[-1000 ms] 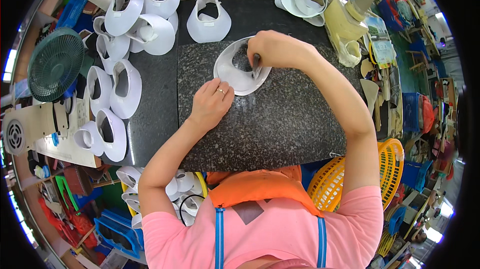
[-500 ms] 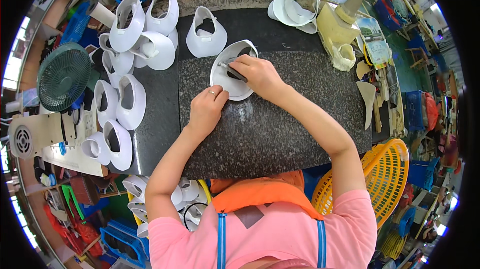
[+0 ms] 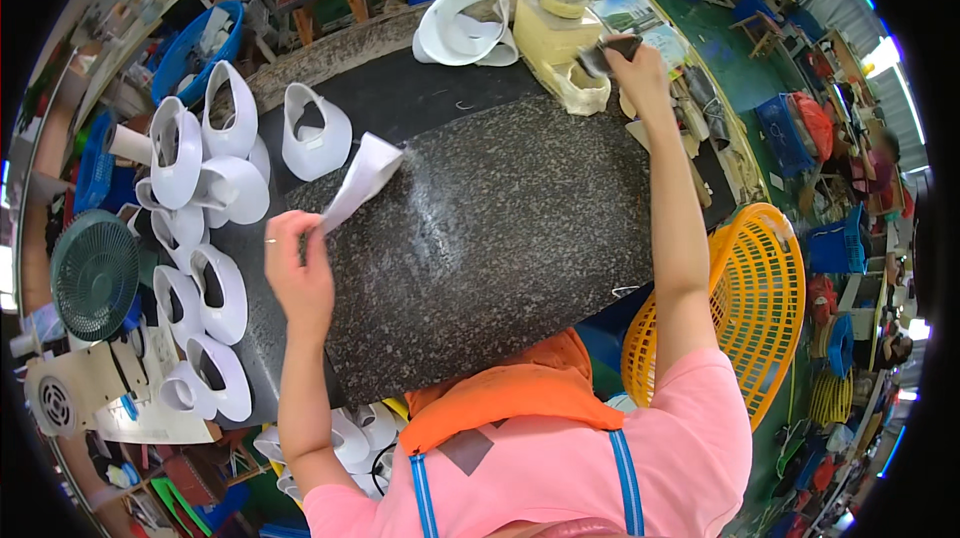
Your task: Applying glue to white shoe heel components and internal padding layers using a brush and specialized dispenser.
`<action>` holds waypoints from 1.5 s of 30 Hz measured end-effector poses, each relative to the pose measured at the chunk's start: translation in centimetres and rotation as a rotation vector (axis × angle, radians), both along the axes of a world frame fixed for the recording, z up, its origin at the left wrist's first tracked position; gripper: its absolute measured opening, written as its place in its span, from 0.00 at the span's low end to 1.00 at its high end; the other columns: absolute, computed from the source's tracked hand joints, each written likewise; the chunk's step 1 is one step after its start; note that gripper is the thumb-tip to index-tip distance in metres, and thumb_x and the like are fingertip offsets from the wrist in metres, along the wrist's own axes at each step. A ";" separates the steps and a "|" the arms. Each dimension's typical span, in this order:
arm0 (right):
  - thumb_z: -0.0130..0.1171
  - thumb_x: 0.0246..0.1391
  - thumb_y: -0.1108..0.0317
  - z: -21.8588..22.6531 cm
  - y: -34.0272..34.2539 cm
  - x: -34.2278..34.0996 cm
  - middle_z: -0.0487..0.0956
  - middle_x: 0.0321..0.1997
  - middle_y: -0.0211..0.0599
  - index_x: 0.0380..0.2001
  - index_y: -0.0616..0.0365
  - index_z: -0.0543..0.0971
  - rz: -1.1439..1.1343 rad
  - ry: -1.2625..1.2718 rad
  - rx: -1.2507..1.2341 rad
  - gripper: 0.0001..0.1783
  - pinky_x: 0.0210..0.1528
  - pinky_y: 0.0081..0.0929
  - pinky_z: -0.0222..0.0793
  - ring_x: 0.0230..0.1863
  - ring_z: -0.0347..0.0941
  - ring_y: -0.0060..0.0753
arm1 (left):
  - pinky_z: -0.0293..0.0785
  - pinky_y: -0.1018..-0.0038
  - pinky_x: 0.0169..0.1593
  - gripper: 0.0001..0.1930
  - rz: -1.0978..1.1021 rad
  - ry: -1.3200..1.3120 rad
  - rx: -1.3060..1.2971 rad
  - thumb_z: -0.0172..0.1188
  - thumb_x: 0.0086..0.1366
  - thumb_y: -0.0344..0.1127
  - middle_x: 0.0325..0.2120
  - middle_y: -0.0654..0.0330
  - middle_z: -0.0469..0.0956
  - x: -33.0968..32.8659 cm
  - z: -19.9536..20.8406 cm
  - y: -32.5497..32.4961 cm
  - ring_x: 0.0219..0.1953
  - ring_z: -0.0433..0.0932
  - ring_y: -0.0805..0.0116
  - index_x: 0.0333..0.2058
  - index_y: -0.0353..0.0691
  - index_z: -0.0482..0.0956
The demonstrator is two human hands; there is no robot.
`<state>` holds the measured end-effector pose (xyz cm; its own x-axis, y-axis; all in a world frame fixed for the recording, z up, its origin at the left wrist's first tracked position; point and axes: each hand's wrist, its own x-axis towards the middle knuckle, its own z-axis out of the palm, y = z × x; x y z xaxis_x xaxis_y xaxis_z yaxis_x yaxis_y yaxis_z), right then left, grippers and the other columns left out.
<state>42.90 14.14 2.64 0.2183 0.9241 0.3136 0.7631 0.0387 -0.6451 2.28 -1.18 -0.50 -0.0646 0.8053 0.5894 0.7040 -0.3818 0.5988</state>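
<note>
Two grips closed: left hand (image 3: 300, 268) pinching the white piece (image 3: 366, 178) over the slab (image 3: 520, 228), right hand (image 3: 637, 73) clamped on the brush (image 3: 596, 61) beside the yellow container (image 3: 553, 38); I'd pinch lightly, sparing the piece's curve.

The piece (image 3: 364, 176) is showing white, the slab (image 3: 500, 218) is showing black with grey speckles, the apron (image 3: 505, 403) is glowing orange, the shirt (image 3: 550, 463) pink, the straps (image 3: 626, 481) blue, the basket (image 3: 740, 323) yellow-orange, the fan (image 3: 95, 275) dark green.
</note>
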 end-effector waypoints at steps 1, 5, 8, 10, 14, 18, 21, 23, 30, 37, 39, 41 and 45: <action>0.55 0.43 0.62 -0.8 0.5 2.3 0.78 0.31 0.53 0.32 0.60 0.79 -0.024 -0.126 0.012 0.15 0.35 0.34 0.70 0.31 0.76 0.44 | 0.66 0.75 0.40 0.05 0.004 -0.079 -0.030 0.53 0.54 0.21 0.29 0.57 0.70 -0.1 0.7 0.1 0.33 0.71 0.65 0.30 0.35 0.71; 0.58 0.43 0.60 -4.5 2.0 2.7 0.77 0.31 0.56 0.30 0.62 0.79 0.071 -0.124 -0.031 0.16 0.38 0.37 0.68 0.36 0.74 0.49 | 0.62 0.83 0.39 0.04 -0.045 -0.358 -0.193 0.52 0.57 0.22 0.29 0.65 0.69 -1.1 2.3 -0.4 0.34 0.68 0.78 0.33 0.34 0.72; 0.61 0.42 0.56 -7.0 3.6 2.9 0.75 0.29 0.57 0.28 0.65 0.78 0.079 -0.224 -0.059 0.20 0.39 0.41 0.67 0.36 0.73 0.53 | 0.63 0.84 0.40 0.06 -0.053 -0.468 -0.345 0.52 0.58 0.24 0.30 0.66 0.73 -1.9 3.3 -0.5 0.34 0.69 0.80 0.36 0.34 0.73; 0.59 0.44 0.61 -6.4 3.0 2.1 0.76 0.32 0.53 0.33 0.64 0.76 0.153 -0.218 -0.089 0.17 0.39 0.38 0.67 0.38 0.73 0.51 | 0.64 0.83 0.41 0.08 -0.019 -0.476 -0.338 0.53 0.58 0.23 0.31 0.66 0.74 -2.4 2.9 -0.8 0.34 0.70 0.80 0.37 0.34 0.73; 0.53 0.48 0.67 -4.2 -2.3 2.2 0.77 0.36 0.49 0.45 0.56 0.72 0.212 -0.440 0.251 0.18 0.41 0.35 0.67 0.41 0.73 0.48 | 0.68 0.81 0.42 0.12 -0.034 -0.443 -0.350 0.53 0.56 0.22 0.34 0.63 0.76 -1.9 2.6 0.2 0.35 0.72 0.78 0.41 0.33 0.74; 0.50 0.47 0.67 -3.2 -5.0 0.4 0.77 0.27 0.44 0.44 0.58 0.73 -0.060 -0.053 -0.116 0.19 0.34 0.29 0.69 0.31 0.75 0.39 | 0.68 0.81 0.40 0.14 -0.002 -0.420 -0.380 0.54 0.55 0.22 0.33 0.63 0.75 -1.2 3.5 -1.1 0.33 0.71 0.78 0.42 0.33 0.73; 0.53 0.47 0.67 -2.2 -8.0 -6.0 0.77 0.26 0.36 0.41 0.62 0.76 0.389 0.738 -0.431 0.17 0.22 0.14 0.66 0.19 0.68 0.15 | 0.68 0.81 0.38 0.15 0.017 -0.367 -0.401 0.54 0.55 0.21 0.32 0.64 0.74 -0.9 3.6 -2.1 0.32 0.70 0.79 0.43 0.34 0.73; 0.57 0.46 0.73 -2.4 -9.9 -12.7 0.78 0.29 0.33 0.38 0.60 0.78 0.627 0.658 -0.489 0.13 0.30 0.19 0.71 0.25 0.72 0.21 | 0.68 0.81 0.37 0.14 0.049 -0.331 -0.388 0.53 0.55 0.21 0.32 0.63 0.73 -0.4 3.7 -2.6 0.32 0.70 0.79 0.43 0.34 0.73; 0.60 0.42 0.74 -7.5 -8.4 -21.2 0.76 0.31 0.42 0.33 0.60 0.78 1.114 0.201 -0.009 0.11 0.35 0.30 0.69 0.33 0.73 0.42 | 0.68 0.81 0.36 0.14 -0.001 -0.351 -0.414 0.52 0.55 0.21 0.31 0.64 0.75 -0.6 3.1 0.4 0.30 0.70 0.79 0.41 0.34 0.73; 0.58 0.42 0.75 -7.7 -6.3 -20.2 0.73 0.28 0.40 0.32 0.60 0.77 1.105 0.252 -0.093 0.09 0.33 0.34 0.69 0.32 0.72 0.44 | 0.71 0.74 0.37 0.15 0.049 -0.117 -0.334 0.53 0.50 0.25 0.31 0.54 0.78 -3.2 -0.6 9.1 0.31 0.77 0.66 0.39 0.33 0.75; 0.58 0.42 0.75 -7.9 -5.8 -20.0 0.73 0.29 0.40 0.32 0.60 0.77 1.033 0.128 0.060 0.10 0.33 0.34 0.69 0.31 0.72 0.44 | 0.71 0.72 0.39 0.15 0.065 -0.041 -0.326 0.53 0.48 0.26 0.32 0.51 0.78 -3.0 -0.7 11.2 0.33 0.78 0.61 0.38 0.33 0.76; 0.58 0.41 0.76 -8.7 -5.7 -20.0 0.73 0.30 0.39 0.32 0.60 0.77 1.022 0.130 0.088 0.10 0.34 0.34 0.69 0.32 0.72 0.44 | 0.71 0.68 0.41 0.16 0.038 0.014 -0.370 0.51 0.47 0.26 0.34 0.48 0.78 -2.5 -1.1 12.7 0.37 0.77 0.56 0.37 0.34 0.78; 0.55 0.40 0.76 -9.7 -4.7 -20.7 0.71 0.33 0.37 0.34 0.59 0.75 1.004 -0.040 0.248 0.13 0.36 0.33 0.69 0.35 0.72 0.41 | 0.70 0.65 0.44 0.16 0.048 0.163 -0.341 0.49 0.46 0.25 0.33 0.46 0.78 -1.3 -2.1 15.1 0.38 0.76 0.53 0.36 0.34 0.79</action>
<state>22.16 9.44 -7.05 -0.6318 0.5834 0.5103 0.3270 0.7975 -0.5070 0.97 13.97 -2.57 -0.0346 0.9554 0.2934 0.8128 -0.1439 0.5645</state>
